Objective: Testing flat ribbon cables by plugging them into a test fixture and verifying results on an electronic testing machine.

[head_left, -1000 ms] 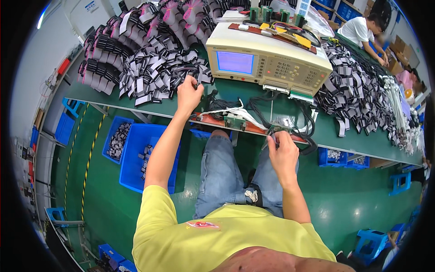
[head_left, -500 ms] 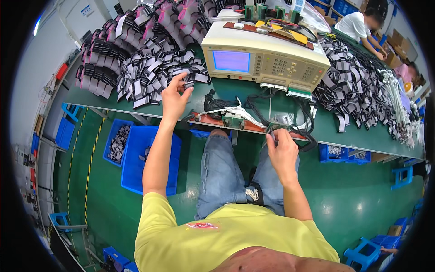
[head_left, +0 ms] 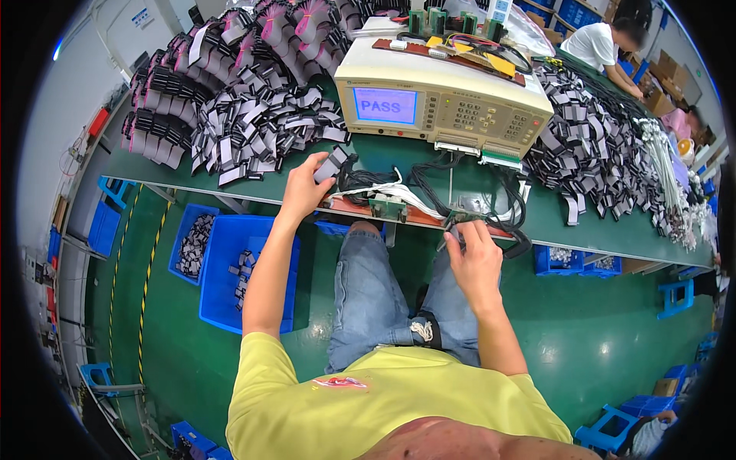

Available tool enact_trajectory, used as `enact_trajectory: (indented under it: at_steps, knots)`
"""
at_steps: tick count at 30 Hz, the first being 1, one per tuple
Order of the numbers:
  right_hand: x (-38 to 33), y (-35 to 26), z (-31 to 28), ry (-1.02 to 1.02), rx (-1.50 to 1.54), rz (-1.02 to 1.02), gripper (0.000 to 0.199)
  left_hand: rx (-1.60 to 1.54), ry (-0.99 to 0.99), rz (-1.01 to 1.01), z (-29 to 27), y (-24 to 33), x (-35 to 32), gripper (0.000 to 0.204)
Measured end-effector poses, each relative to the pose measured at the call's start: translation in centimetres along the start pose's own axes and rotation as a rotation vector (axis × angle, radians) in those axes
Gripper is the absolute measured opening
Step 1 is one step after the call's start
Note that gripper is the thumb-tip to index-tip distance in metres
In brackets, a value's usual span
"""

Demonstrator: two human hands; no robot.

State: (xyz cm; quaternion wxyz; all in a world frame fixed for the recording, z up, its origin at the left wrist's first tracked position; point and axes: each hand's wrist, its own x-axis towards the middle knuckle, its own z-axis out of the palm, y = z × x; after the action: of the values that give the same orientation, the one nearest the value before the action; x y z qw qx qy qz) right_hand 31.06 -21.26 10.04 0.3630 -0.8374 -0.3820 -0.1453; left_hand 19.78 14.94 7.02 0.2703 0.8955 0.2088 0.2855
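Between the thumb and fingers of my left hand (head_left: 304, 188) is a short grey ribbon cable (head_left: 331, 164) with black connectors, held just above the table's front edge. My right hand (head_left: 475, 257) is closed in a pinch at the right end of the reddish fixture strip (head_left: 418, 213); its fingers hide most of what they grip. A small green circuit board (head_left: 388, 208) stands on that strip, left of my right hand. Black and white wires run from the strip to the beige tester (head_left: 452, 92), whose screen (head_left: 385, 106) shows large letters.
A heap of short ribbon cables (head_left: 257, 123) lies left of the tester, with bundled cables behind; another heap (head_left: 586, 146) lies right. Blue bins (head_left: 249, 310) stand on the floor below left. Co-workers (head_left: 598, 46) sit at the far right.
My left hand has drawn back from the heap, nearer the fixture, with the ribbon cable now in fuller view. Letters have appeared on the tester's screen. My right hand stays at the fixture.
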Motion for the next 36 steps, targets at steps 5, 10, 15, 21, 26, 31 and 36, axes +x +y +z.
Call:
enact_trajectory:
  at_steps: [5, 10, 15, 21, 26, 31, 36]
  knots:
    - [-0.5, 1.4, -0.2, -0.087, -0.062, -0.102, 0.024, -0.144, 0.121, -0.104, 0.4, -0.7, -1.1, 0.044]
    - [-0.6, 3.2, 1.3, -0.121, -0.232, -0.197, 0.025, 0.117, 0.248, 0.081, 2.2, -0.1, -1.6, 0.032]
    - [-2.2, -1.4, -1.5, -0.095, -0.174, -0.154, 0.025, 0.132, 0.245, 0.086, 1.9, -0.2, -1.7, 0.031]
    - [-8.3, 2.7, -2.7, -0.093, 0.132, -0.047, 0.025, 0.027, 0.248, 0.008, 2.1, -0.7, -1.9, 0.033]
    - [-1.4, 15.4, -12.4, 0.141, -0.31, 0.01, 0.026, 0.068, 0.223, 0.015, 2.1, -0.7, -1.7, 0.031]
    - [15.3, 23.0, -23.3, 0.609, -0.603, -0.071, 0.037, 0.053, 0.223, 0.005, 2.1, -0.4, -1.7, 0.031]
    - [13.8, 25.9, -16.5, 0.556, -0.277, -0.2, 0.046, 0.059, 0.254, 0.047, 2.0, -0.7, -2.0, 0.032]
